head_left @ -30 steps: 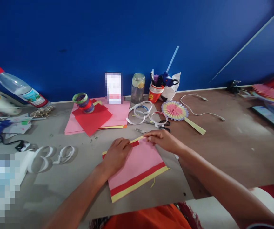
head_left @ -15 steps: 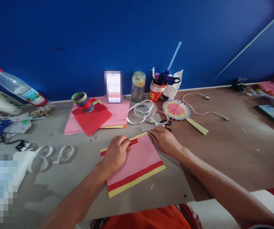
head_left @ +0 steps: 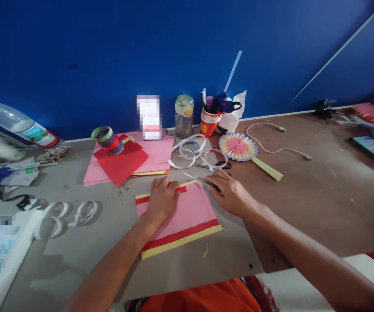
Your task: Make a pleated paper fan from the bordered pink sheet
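A pink paper sheet (head_left: pixel 191 212) with red and yellow bands along its near and far edges lies on the table in front of me. My left hand (head_left: pixel 162 197) rests on its far left part, fingers curled together and pressed on a red paper strip (head_left: pixel 183 189) along the far edge. Just beyond the sheet's far right corner, my right hand (head_left: pixel 230 193) is closed round a slim dark pointed tool (head_left: pixel 210 183), whose exact kind I cannot make out. A short white sliver (head_left: pixel 189 175) lies beyond the tool's tip.
Tape rolls and white strips (head_left: pixel 187 160), a pleated paper fan (head_left: pixel 239 147) and a pen cup (head_left: pixel 210 123) stand or lie beyond my hands. Red paper (head_left: pixel 125 160) and a painted pot (head_left: pixel 108 141) are at left. A white cable (head_left: pixel 271 151) lies right.
The dark tool in my right hand shows more clearly, its tip pointing left. My left hand stays on the sheet, its fingers nearer the red strip's end. The view has shifted slightly.
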`<action>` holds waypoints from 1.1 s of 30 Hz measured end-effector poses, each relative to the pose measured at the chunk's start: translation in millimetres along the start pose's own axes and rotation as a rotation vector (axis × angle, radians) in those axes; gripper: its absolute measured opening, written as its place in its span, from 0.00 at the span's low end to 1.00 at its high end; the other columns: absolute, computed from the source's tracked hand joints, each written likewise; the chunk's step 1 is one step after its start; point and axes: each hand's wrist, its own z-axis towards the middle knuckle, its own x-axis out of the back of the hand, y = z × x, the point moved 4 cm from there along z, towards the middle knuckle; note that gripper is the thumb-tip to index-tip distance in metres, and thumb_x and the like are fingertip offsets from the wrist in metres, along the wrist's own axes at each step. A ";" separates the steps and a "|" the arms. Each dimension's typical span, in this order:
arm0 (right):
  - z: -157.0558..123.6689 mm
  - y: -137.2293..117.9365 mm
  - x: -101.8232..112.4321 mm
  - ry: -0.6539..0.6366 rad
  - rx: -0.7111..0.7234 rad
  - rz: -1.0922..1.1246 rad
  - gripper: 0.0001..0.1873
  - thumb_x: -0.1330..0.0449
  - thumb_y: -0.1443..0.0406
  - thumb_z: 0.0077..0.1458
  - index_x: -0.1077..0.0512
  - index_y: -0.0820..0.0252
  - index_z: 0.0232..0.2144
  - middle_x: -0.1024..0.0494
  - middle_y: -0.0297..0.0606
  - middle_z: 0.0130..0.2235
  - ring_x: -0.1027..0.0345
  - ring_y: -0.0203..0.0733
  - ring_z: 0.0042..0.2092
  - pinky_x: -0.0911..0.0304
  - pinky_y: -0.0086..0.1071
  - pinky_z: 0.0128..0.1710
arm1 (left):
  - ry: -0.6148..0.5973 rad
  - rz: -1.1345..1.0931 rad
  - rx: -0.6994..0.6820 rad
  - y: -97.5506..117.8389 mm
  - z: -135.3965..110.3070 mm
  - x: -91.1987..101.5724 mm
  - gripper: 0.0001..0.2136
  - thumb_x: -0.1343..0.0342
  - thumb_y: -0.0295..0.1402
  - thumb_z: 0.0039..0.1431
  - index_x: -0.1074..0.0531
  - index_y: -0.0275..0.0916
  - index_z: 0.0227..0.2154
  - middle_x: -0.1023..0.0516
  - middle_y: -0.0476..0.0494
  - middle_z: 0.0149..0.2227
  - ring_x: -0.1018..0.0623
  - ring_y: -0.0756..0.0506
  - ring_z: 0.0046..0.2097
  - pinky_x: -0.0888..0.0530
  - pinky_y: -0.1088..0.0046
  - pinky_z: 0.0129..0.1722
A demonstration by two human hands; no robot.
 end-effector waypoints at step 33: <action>2.7 -8.2 -25.6 -0.297 -0.161 -0.076 0.14 0.51 0.70 0.60 0.31 0.62 0.46 0.30 0.43 0.41 0.34 0.41 0.41 0.40 0.30 0.41 | 0.128 0.014 -0.024 6.7 -3.6 2.1 0.04 0.46 0.25 0.57 0.31 0.40 0.29 0.28 0.42 0.41 0.33 0.42 0.43 0.37 0.59 0.50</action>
